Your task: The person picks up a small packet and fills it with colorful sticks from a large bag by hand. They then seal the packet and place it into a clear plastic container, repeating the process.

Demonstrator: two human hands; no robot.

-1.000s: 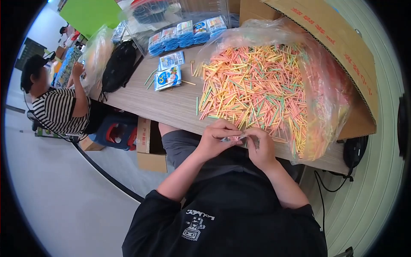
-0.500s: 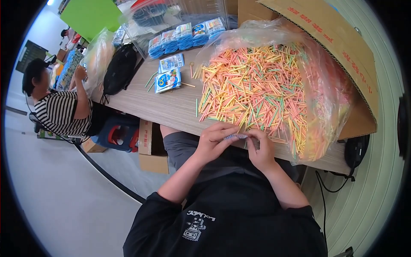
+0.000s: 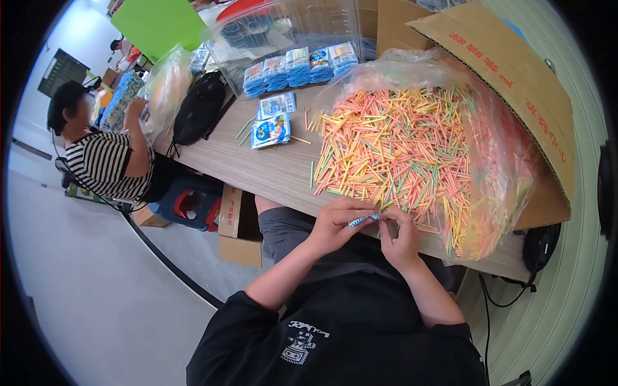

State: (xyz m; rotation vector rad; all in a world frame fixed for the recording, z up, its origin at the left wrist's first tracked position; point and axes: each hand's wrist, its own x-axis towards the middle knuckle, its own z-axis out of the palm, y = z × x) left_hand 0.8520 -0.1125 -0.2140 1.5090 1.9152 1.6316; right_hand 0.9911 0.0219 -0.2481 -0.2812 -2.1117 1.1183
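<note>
Sticks [image 3: 399, 145] right of packets [image 3: 270, 130] | stacked packets [image 3: 297, 67] behind | carton [image 3: 508, 77] far right, seemingly behind bag [image 3: 496, 161]

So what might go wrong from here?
The small packet, in the fingertip grip of the left hand and right hand, might slip and drop off the table, since both work at its near edge.
The right hand is beside the heaped sticks, so a bump could knock some down; their bag lies open.
</note>
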